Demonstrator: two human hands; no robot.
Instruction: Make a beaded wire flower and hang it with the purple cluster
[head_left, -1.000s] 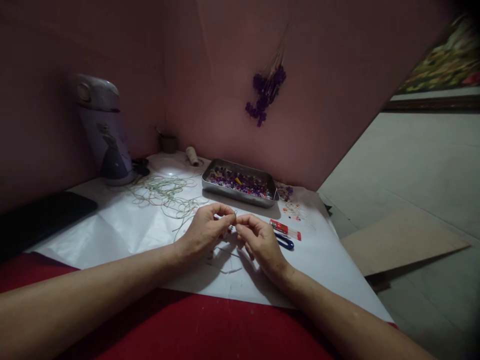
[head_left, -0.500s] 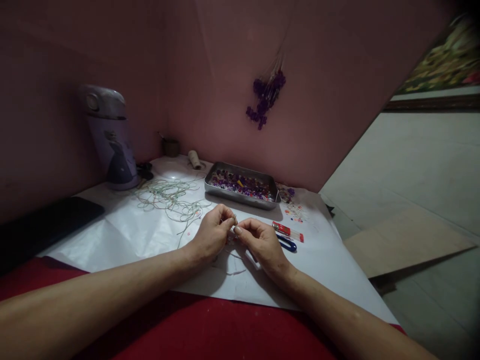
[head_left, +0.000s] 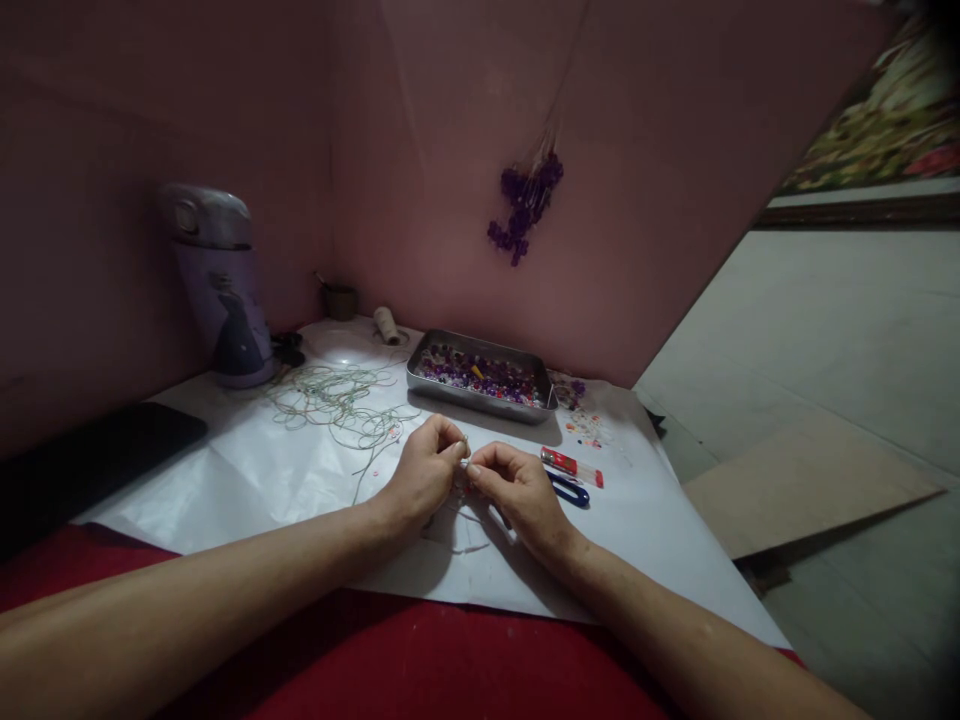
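Fingertip to fingertip, my left hand (head_left: pixel 425 465) and my right hand (head_left: pixel 521 490) meet above the white paper. Both are closed in a pinch on a thin pale cord (head_left: pixel 465 462); its finer detail is too small to make out. Below them, small red beads (head_left: pixel 466 490) and loose pale strands (head_left: pixel 472 548) show on the paper, partly hidden by my fingers. Just right of my right hand are a red-labelled clear tube (head_left: pixel 571 466) and a dark blue looped handle (head_left: pixel 571 490), whose other end is covered by the hand.
Behind my hands is a metal tray (head_left: pixel 484 400) of mostly purple beads. Tangled green cord (head_left: pixel 337 400) lies left, near a lilac bottle (head_left: pixel 225 290). A thread spool (head_left: pixel 386 325) stands at the back. Loose beads (head_left: pixel 585 428) lie right; purple bead clusters (head_left: pixel 529 200) hang on the wall.
My hands stay together with only a slight shift of the fingers, and a little more of the pale strand shows between them. The whole view has tilted slightly.
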